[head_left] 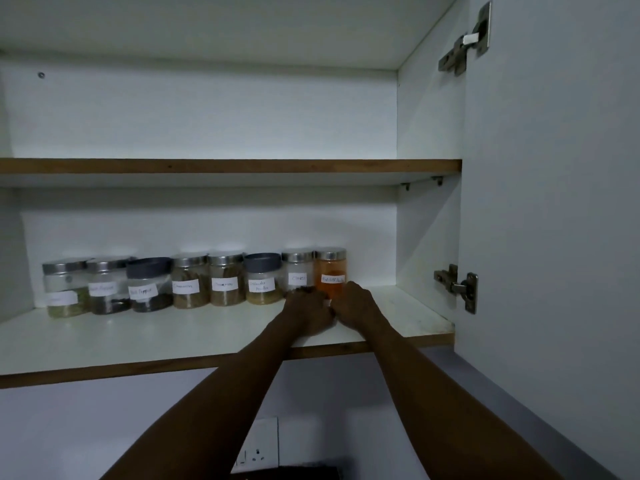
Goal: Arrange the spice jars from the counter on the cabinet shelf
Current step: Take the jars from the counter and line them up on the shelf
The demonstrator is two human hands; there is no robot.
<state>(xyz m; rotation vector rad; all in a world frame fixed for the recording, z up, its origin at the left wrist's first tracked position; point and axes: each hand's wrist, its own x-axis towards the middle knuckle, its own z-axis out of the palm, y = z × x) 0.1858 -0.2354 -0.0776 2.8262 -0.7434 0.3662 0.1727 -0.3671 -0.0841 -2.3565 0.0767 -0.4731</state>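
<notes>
Several labelled spice jars stand in a row along the back of the lower cabinet shelf [207, 341]. At the right end are a clear jar marked cloves [298, 271] and a jar of orange powder [330, 270], both with silver lids. My left hand [308, 308] is curled against the base of the cloves jar. My right hand [355, 303] wraps the lower part of the orange jar. The two hands almost touch, and their fingertips are hidden behind the backs of the hands. Both jars are upright on the shelf.
The row runs leftwards with silver-lidded and grey-lidded jars [149, 284] to the far left jar [65, 289]. An upper shelf [225, 166] sits above. The open cabinet door [554, 202] with hinges [457, 287] is on the right. A wall socket [258, 445] is below.
</notes>
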